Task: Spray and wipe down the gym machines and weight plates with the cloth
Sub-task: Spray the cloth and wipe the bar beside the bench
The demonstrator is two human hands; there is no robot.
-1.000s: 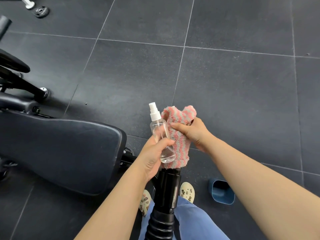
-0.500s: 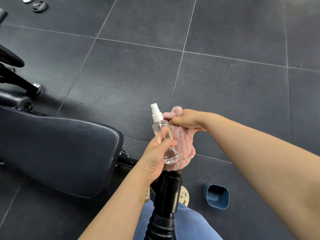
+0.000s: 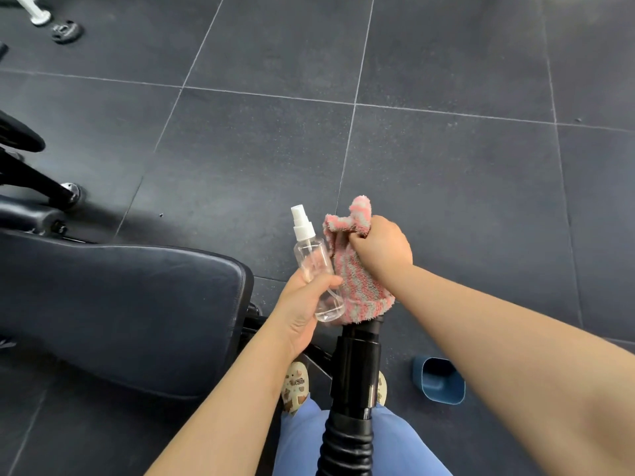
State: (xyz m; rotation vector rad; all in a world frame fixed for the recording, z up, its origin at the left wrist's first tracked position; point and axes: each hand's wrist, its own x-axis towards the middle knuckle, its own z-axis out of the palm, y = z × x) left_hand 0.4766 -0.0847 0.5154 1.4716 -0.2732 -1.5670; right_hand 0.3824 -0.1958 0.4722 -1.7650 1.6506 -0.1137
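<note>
My left hand point(image 3: 302, 304) grips a clear spray bottle point(image 3: 314, 266) with a white nozzle, held upright. Just to its right, my right hand point(image 3: 381, 249) grips a pink and grey striped cloth point(image 3: 357, 286) that is wrapped over the top end of a black machine handle point(image 3: 357, 372). The handle's lower part is a ribbed black grip running down towards my legs. A black padded seat point(image 3: 120, 314) of the machine lies to the left of both hands.
Dark rubber floor tiles point(image 3: 429, 159) stretch ahead and to the right. A blue scoop-shaped container point(image 3: 439, 379) lies on the floor at the right. The black machine frame point(image 3: 31, 180) stands at the left. A small weight plate point(image 3: 67, 30) lies far upper left.
My right hand has turned and shifted on the cloth over the handle's top, from the side to above it. The bottle stays upright in my left hand.
</note>
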